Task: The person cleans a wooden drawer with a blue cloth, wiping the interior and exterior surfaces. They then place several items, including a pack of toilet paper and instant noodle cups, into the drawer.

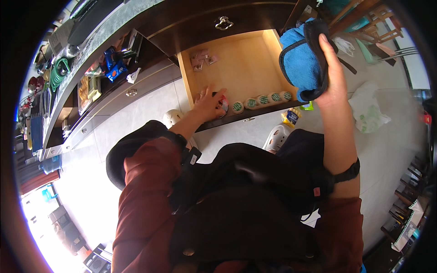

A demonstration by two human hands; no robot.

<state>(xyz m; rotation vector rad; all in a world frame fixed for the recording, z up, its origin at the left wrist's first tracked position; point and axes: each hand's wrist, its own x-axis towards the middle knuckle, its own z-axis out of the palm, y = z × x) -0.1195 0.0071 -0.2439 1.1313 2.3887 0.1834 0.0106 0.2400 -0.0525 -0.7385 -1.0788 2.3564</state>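
An open wooden drawer (239, 68) lies before me. Inside it, at the front left corner, my left hand (209, 104) has its fingers around a red and black round container (222, 105); whether it bears the weight cannot be told. A row of small round containers with green-striped tops (263, 99) runs along the drawer's front to the right of that hand. Several small pink packets (202, 59) lie at the back left. Raised over the drawer's right side, my right hand (333, 75) grips a folded blue cloth with black edging (300, 61).
A dark cabinet front (205, 20) with a metal knob rises behind the drawer. At left, an open shelf holds blue snack packets (116, 70). A yellow packet (291, 117) is near the drawer's front right, and a white plastic bag (367, 107) lies on the floor at right.
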